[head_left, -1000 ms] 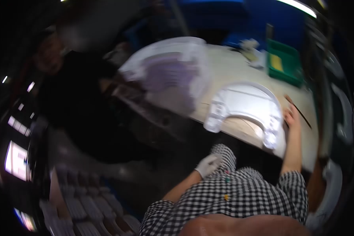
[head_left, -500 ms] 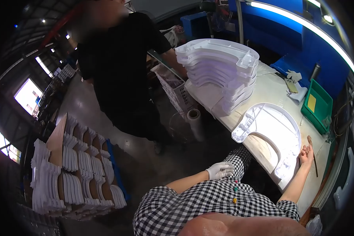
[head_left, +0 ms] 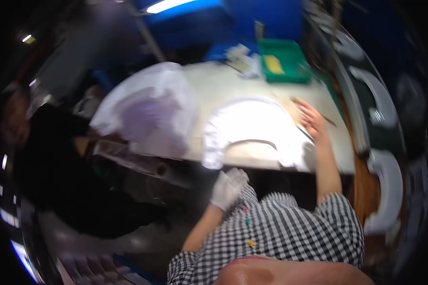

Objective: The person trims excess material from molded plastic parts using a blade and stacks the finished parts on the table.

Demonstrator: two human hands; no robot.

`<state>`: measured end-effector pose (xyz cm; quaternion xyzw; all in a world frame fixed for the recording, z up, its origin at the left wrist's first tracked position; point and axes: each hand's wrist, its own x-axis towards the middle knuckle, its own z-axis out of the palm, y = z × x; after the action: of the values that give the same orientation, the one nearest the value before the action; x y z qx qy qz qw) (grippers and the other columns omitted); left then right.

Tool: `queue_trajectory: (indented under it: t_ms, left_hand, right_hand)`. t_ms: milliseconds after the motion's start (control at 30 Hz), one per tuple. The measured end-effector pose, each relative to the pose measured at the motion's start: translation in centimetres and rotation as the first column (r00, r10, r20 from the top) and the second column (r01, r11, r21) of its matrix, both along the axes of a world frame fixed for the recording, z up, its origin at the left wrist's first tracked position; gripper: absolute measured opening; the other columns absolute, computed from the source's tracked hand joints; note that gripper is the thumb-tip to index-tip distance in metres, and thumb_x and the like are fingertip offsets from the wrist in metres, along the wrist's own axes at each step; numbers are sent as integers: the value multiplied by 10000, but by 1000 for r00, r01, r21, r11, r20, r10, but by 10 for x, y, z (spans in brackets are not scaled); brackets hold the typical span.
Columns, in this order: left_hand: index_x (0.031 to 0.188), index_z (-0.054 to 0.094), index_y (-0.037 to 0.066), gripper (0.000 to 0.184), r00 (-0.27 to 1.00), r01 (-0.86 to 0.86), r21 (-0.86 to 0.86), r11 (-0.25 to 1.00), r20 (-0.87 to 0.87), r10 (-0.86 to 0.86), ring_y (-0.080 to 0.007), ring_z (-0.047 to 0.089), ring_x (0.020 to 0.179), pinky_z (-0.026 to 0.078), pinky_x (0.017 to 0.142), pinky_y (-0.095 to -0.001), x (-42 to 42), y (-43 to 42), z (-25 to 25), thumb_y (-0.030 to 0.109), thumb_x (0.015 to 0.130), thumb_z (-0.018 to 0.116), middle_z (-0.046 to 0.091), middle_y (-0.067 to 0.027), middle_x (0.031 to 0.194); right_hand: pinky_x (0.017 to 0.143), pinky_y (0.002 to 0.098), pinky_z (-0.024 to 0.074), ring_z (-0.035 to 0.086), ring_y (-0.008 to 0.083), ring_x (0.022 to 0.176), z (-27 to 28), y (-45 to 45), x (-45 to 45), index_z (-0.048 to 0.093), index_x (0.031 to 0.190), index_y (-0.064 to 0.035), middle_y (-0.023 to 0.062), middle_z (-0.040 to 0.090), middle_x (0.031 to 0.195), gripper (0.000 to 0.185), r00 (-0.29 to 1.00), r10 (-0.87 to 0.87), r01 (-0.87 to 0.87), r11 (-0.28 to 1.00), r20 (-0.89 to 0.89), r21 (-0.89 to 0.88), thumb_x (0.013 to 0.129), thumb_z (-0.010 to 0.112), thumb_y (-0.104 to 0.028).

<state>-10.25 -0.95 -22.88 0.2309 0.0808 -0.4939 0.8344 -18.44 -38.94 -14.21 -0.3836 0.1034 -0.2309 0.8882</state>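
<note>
A white curved plastic part (head_left: 252, 118) lies on the table (head_left: 195, 147), brightly lit, its open side facing me. My left hand (head_left: 228, 188), in a white glove, is near my lap below the part's left end; its fingers are smeared by motion. Bare, my right hand (head_left: 312, 121) rests to the right of the part. A thin dark tool (head_left: 328, 121) lies by its fingers; whether they touch or grip it is unclear. A tall stack of similar white parts (head_left: 152, 109) stands on the table's left side.
A person in black (head_left: 57, 166) stands at the left, one arm near the stack. Behind the part are a green tray (head_left: 290, 71) and a cloth (head_left: 245, 61). More curved white pieces (head_left: 385, 190) are at the right. A roll (head_left: 162, 169) is below the table's left edge.
The view has swung to the right, so the table and stack appear further left. My gloved left hand has come up from my lap toward the table edge. My right hand stays beside the part.
</note>
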Motion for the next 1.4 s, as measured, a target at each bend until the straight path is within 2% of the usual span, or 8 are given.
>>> queue_trajectory:
  t_ms: [33,67,100,333,467,1000,1133,1400]
  left_hand:
    - [1311,363,8,615,980,128,-158,979,172,-100,-352,315,1282,242,1077,-469,15,-14,-1,486,927,318,333,-217,1379]
    - [1372,264,-4,728,962,75,-620,781,-161,-220,-314,186,1352,146,1117,-426,30,-34,-16,556,906,273,196,-188,1458]
    - [1392,209,-8,780,986,100,-317,943,158,-51,-277,133,1371,98,1128,-397,31,-54,37,590,892,253,159,-164,1475]
    - [1400,171,-21,900,974,102,-429,898,227,-2,-311,174,1355,143,1114,-415,75,-93,55,687,845,175,185,-190,1458]
    - [1397,159,-33,872,958,-19,-288,957,268,99,-320,232,1337,187,1106,-401,76,-76,71,661,870,115,225,-218,1438]
    - [1396,200,-10,896,952,-69,-248,966,273,138,-312,240,1334,199,1101,-421,86,-65,68,695,847,152,243,-204,1435]
    - [1394,203,-30,890,844,-25,-145,989,527,98,-327,199,1348,140,1112,-425,83,-67,69,669,847,142,222,-205,1447]
    - [1402,185,-4,892,956,-7,-369,929,271,115,-322,199,1350,154,1107,-425,79,-76,64,692,844,160,219,-206,1447]
  right_hand:
    - [396,138,283,334,-7,472,12,28,4,459,1233,-5,-37,514,768,359,999,0,-1,1000,-36,-22,887,517,-82]
    - [413,127,287,337,-7,480,17,49,12,489,1205,0,-34,524,776,375,987,11,-28,994,-157,-105,849,567,-88]
    - [429,122,288,347,-4,493,8,67,20,489,1215,-5,-27,536,786,401,988,110,-131,970,-111,-204,829,569,-78]
    - [601,277,458,545,133,594,8,181,49,458,1311,-112,85,603,669,518,968,49,-244,432,-247,-868,805,565,-128]
    - [524,263,367,389,109,515,-9,203,69,481,1291,-103,21,395,566,526,964,123,-266,368,-237,-891,777,557,-23]
    - [551,346,437,539,277,525,-1,215,75,458,1294,-103,162,517,572,532,965,121,-235,19,-231,-972,775,567,-58]
    - [543,332,411,471,228,498,10,217,63,412,1342,-162,125,458,563,603,978,121,-192,180,-171,-965,773,560,-29]
    - [550,395,445,571,318,561,-2,215,41,435,1300,-128,177,563,632,559,971,116,-212,16,-209,-977,766,589,-80]
